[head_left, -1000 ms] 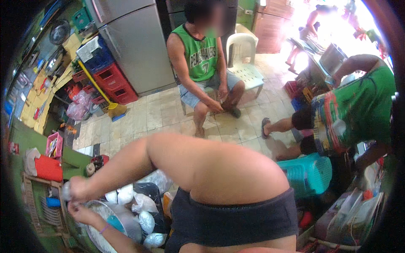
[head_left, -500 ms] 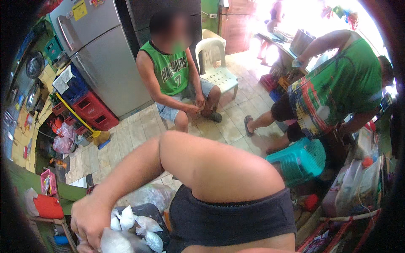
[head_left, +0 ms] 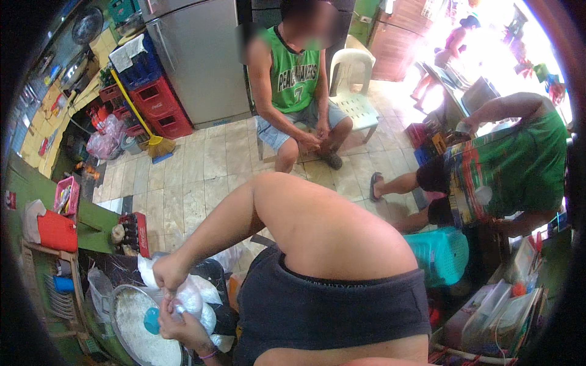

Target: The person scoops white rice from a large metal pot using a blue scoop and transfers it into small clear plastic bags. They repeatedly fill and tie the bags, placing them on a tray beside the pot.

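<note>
At the lower left, my right hand [head_left: 171, 271] is closed with its fingers pinched. It appears to grip the top of a clear plastic bag of white stuff [head_left: 190, 294]. Just below, my left hand [head_left: 183, 329], with a pink band at the wrist, closes around the same bag's neck. Their fingertips nearly meet; the exact grip is too small to make out. Beside them stands a wide round metal pot [head_left: 113, 305] of white powdery or grainy stuff, with a teal cup [head_left: 151, 320] in it. More filled white bags [head_left: 212, 293] lie on a black surface beyond the held bag.
A red crate of bottles [head_left: 141, 235] stands beyond the pot. Racks with a red container [head_left: 58, 232] line the left. A person in a green jersey [head_left: 293, 79] sits ahead; another person [head_left: 519, 158] bends at the right near a teal stool [head_left: 436, 256].
The view has shifted, bringing the pot and the teal cup into sight. My right hand has come beside my left at the bag's neck. The seated person appears farther right.
</note>
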`<state>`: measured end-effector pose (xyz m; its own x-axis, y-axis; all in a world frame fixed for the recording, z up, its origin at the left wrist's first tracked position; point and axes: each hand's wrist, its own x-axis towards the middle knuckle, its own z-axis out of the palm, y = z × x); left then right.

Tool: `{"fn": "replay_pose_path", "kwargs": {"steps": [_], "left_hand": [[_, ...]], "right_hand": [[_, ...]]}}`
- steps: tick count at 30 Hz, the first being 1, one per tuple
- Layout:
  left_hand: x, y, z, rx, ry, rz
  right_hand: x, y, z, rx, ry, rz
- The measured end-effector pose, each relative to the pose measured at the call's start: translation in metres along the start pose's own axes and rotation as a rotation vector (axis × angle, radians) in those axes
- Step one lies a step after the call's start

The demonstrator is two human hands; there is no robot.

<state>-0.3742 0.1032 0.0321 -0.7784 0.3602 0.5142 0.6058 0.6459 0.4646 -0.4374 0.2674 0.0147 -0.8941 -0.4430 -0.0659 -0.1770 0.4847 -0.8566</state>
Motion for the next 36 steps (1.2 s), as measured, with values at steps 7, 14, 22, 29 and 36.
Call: {"fn": "replay_pose_path", "kwargs": {"steps": [7,14,22,29,36], "left_hand": [[-0.033,-0.01,0.017,0.195,-0.126,0.045],[-0.06,-0.065,0.075,-0.277,-0.046,-0.444],[-0.054,-0.036,0.099,-0.574,-0.063,-0.782],[-0.054,-0.047,0.105,-0.686,0.017,-0.789],[-0.052,-0.037,0.092,-0.849,-0.005,-0.856]], "right_hand": [[-0.011,0.018,0.035,0.29,-0.075,0.321],[-0.051,0.023,0.051,-0.24,0.554,-0.031],[-0.069,0.036,0.078,-0.355,0.529,-0.195],[-0.053,0.043,0.078,-0.277,0.54,-0.045],[-0.045,0.052,0.083,-0.149,0.615,0.012]]}}
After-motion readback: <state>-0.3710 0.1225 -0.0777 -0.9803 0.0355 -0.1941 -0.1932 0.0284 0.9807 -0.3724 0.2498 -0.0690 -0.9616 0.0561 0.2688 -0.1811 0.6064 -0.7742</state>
